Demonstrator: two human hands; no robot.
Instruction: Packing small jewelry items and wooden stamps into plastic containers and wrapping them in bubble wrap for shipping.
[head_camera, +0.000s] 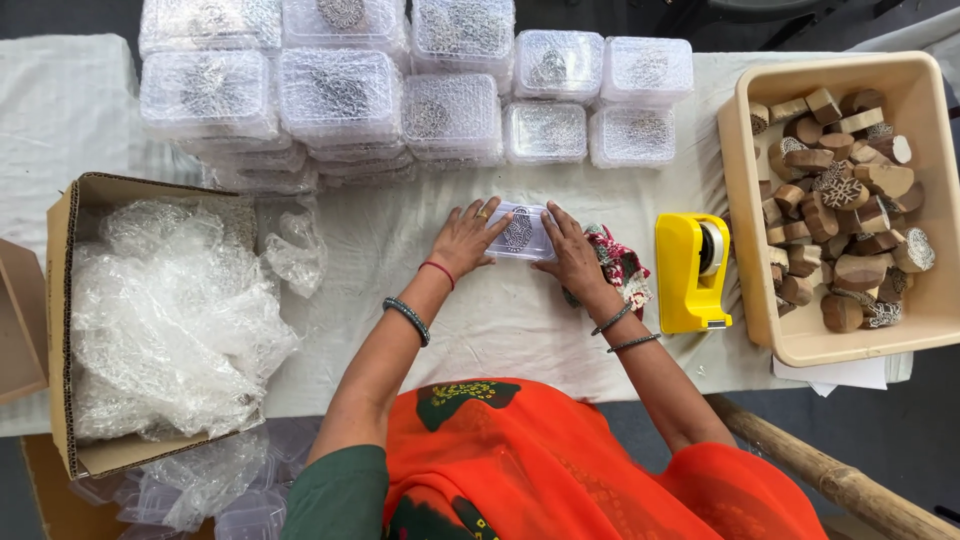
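While it rests on the white-clothed counter (420, 320), a small clear plastic lidded box (520, 233), seemingly holding a patterned block, sits between left hand (462, 240) and right hand (573, 255), both grips pressing its ends.

Small clear plastic box (520, 232) between hands, clear boxes (400, 90) stacked behind, cardboard carton (75, 300) left

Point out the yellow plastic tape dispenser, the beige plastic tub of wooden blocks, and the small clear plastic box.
yellow plastic tape dispenser (682, 285), head view, body.
beige plastic tub (745, 230), head view, left rim.
small clear plastic box (521, 232), head view, lid.
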